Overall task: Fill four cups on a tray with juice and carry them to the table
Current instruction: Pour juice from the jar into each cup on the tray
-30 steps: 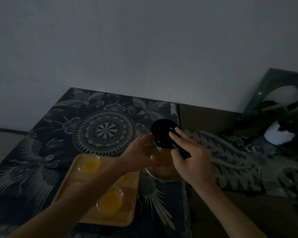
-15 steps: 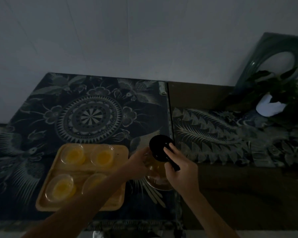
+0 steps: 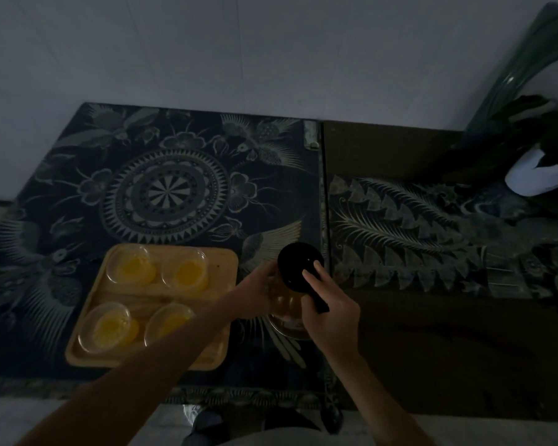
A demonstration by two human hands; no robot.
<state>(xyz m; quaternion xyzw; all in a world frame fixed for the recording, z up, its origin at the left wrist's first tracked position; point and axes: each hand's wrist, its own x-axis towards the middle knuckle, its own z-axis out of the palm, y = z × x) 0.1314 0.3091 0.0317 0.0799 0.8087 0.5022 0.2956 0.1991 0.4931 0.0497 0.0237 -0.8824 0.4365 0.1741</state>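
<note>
Head view: my right hand [image 3: 331, 312] grips the juice pitcher [image 3: 289, 304] handle, left hand [image 3: 255, 292] cupping its side; I'd set it down gently beside the tray [image 3: 221, 358].

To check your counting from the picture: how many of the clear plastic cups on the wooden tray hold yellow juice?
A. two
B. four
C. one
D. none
B: yellow juice shows in all four clear plastic cups on the wooden tray.
</note>
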